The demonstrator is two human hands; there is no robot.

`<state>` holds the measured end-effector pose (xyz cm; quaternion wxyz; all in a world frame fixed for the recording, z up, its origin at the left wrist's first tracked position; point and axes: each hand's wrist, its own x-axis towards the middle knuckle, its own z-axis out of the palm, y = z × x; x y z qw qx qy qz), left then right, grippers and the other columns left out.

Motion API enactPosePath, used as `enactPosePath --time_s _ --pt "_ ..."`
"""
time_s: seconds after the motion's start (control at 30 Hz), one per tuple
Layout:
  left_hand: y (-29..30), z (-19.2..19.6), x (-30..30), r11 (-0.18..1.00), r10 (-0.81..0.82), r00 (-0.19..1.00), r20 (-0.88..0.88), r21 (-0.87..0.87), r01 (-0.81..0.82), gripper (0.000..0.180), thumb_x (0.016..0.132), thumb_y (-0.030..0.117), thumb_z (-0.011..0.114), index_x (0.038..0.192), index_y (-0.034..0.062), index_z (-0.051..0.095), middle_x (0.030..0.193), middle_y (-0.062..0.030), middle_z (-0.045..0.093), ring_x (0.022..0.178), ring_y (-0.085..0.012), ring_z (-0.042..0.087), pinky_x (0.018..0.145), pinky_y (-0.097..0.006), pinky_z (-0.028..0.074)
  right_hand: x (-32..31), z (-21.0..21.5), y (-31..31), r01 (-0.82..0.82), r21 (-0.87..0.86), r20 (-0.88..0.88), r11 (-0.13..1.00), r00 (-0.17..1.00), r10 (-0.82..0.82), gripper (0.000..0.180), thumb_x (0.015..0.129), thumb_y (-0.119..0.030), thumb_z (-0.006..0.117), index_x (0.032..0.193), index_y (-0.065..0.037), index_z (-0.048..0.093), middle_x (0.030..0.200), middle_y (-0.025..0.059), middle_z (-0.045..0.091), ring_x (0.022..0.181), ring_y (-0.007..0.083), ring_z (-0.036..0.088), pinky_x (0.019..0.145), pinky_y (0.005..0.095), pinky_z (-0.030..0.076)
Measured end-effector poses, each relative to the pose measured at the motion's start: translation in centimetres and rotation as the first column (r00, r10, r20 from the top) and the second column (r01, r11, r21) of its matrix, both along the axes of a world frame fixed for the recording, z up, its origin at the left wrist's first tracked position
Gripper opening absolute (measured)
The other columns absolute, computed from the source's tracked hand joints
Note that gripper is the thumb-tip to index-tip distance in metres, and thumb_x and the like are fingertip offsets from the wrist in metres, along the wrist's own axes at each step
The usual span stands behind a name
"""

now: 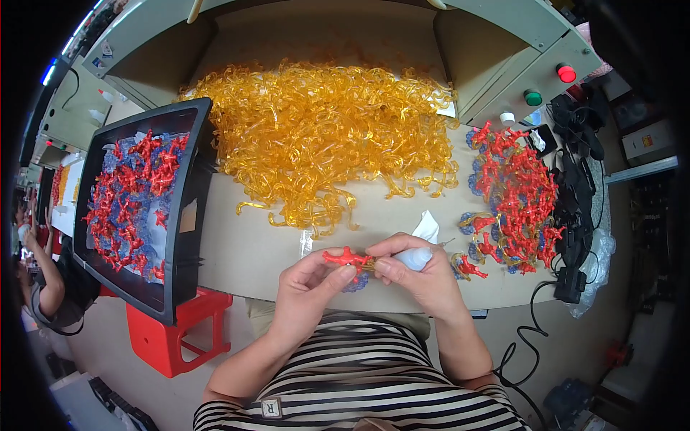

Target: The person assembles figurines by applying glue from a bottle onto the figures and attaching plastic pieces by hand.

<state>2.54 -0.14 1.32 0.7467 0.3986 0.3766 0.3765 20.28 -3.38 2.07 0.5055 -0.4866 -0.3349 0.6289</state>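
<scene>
Just in front of my body, my left hand [303, 286] pinches a small red plastic figure [343, 256] between thumb and fingers. Its translucent blue base [356, 284] shows below my fingertips. My right hand [428, 284] meets it from the other side, thumb and forefinger pressed on an amber translucent piece [369, 264] at the figure. A small pale squeeze bottle [415, 258] with a thin nozzle is tucked in the same hand, nozzle pointing right. Beyond my hands lies a large heap of curly amber plastic pieces [330, 136].
At left, a black tray [188, 248] of red figures on blue bases sits tilted above a red stool [171, 343]. More figures with amber parts [514, 194] are clustered on the table's right, beside dark cables [571, 194]. A white tissue [427, 227] lies near my right hand.
</scene>
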Motion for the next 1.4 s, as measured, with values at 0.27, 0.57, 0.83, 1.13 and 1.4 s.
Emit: enactPosePath --time_s 0.27,0.57,0.83,1.13,1.4 --pt "0.1 0.0 -0.1 0.996 -0.079 0.997 -0.016 -0.039 0.079 0.020 0.084 0.001 0.057 0.104 0.0004 0.058 0.098 -0.0050 0.061 0.089 -0.0097 0.056 0.079 -0.024 0.046 -0.6 -0.4 -0.5 0.053 0.011 -0.031 0.999 0.998 -0.052 0.012 0.081 -0.002 0.061 0.091 0.003 0.061 0.081 0.0060 0.056 0.067 0.0106 0.053 0.062 0.0216 0.043" --pt "0.0 0.0 -0.1 0.997 -0.079 0.997 -0.015 -0.024 0.078 0.019 0.085 0.001 0.057 0.104 0.0003 0.058 0.097 -0.0044 0.061 0.087 -0.0091 0.056 0.078 -0.024 0.046 -0.8 -0.4 -0.6 0.063 0.034 0.020 0.997 0.998 -0.063 0.010 0.081 -0.001 0.060 0.090 0.003 0.061 0.080 0.0061 0.056 0.068 0.0108 0.053 0.062 0.0219 0.043" --pt "0.2 0.0 -0.5 0.994 -0.065 0.998 -0.001 -0.088 0.065 0.020 0.085 0.003 0.056 0.105 0.0017 0.058 0.098 -0.0050 0.061 0.089 -0.0109 0.057 0.081 -0.026 0.045 -1.2 -0.3 -0.3 0.050 0.067 0.087 0.997 0.995 -0.056 0.014 0.081 -0.003 0.060 0.094 0.003 0.060 0.080 0.0063 0.057 0.069 0.0110 0.054 0.063 0.0223 0.044" --pt "1.7 0.3 -2.8 0.966 0.127 0.842 0.524 -0.259 0.016 0.028 0.084 0.024 0.060 0.107 0.0096 0.054 0.096 -0.0047 0.057 0.104 -0.0219 0.050 0.095 -0.044 0.039 -2.4 -0.1 -0.9 0.129 0.164 0.043 0.978 0.990 -0.137 0.022 0.081 -0.003 0.061 0.103 0.000 0.059 0.089 0.0049 0.061 0.080 0.0102 0.057 0.072 0.0216 0.045" --pt "2.6 -0.9 -4.0 0.960 0.056 0.421 0.905 -0.164 0.225 0.027 0.081 0.030 0.063 0.104 0.0176 0.056 0.086 0.0028 0.054 0.106 -0.0181 0.043 0.097 -0.040 0.038 -3.0 -0.6 -0.2 0.126 0.262 0.149 0.957 0.974 -0.169 0.022 0.074 0.004 0.063 0.096 0.000 0.062 0.083 0.0063 0.058 0.077 0.0128 0.056 0.072 0.0233 0.045"
